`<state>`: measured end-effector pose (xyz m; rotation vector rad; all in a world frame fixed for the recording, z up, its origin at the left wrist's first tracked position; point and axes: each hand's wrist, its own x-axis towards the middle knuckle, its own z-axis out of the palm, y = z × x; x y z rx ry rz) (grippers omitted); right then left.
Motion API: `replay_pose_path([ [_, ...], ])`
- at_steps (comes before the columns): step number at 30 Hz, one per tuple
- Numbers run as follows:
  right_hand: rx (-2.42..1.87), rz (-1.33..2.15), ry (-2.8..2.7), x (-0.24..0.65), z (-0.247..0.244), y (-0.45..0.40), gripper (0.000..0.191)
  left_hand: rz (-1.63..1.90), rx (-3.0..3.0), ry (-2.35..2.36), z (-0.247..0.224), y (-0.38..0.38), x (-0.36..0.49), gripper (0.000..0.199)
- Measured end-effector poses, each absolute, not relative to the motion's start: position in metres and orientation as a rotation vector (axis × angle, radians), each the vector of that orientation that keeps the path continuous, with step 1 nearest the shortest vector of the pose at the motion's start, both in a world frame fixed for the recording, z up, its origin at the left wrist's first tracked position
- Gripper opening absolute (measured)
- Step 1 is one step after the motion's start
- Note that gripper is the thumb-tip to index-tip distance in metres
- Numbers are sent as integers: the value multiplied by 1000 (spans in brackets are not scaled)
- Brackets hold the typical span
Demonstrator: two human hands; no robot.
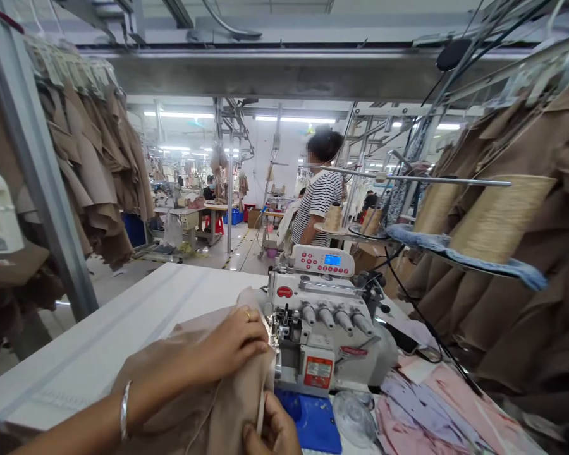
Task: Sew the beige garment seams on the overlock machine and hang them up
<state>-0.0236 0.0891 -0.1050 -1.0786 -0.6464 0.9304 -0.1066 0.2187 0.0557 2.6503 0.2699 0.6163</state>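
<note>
Left hand [243, 338] lies palm down on the brown fabric [237, 398], left of the sewing machine [327, 309]; whether it grips cannot be told. Its forearm enters from lower left. Right hand [275, 430], nearer the wearer, pinches the fabric's edge, thumb against fingers. Clear round dish [354, 418] sits before the machine, contents indistinct.
</note>
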Motion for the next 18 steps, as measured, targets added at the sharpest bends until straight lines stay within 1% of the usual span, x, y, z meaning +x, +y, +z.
replay_pose_path([
  [4, -1022, 951, -694, -15, -100, 86, 53, 687, 2566, 280, 35, 220, -94, 20],
  [8, -767, 1192, -634, -13, -89, 82, 66, 611, 2469, 178, 30, 239, -82, 27],
  [9, -759, 1214, -662, -12, -87, 80, 65, 570, 2447, 147, 30, 244, -80, 29],
  [11, -920, 1094, -800, -6, -85, 74, 51, 491, 2412, 106, 30, 251, -81, 30],
  [13, -1222, 778, -1002, 0, -83, 67, 33, 426, 2392, 94, 31, 253, -86, 28],
  [15, -1427, 457, -1137, 5, -82, 63, 22, 386, 2383, 108, 33, 252, -93, 24],
  [16, -1455, 393, -1171, 5, -81, 62, 19, 374, 2383, 122, 35, 250, -96, 22],
  [18, -1412, 504, -1193, 4, -80, 62, 21, 356, 2393, 150, 40, 247, -100, 19],
])
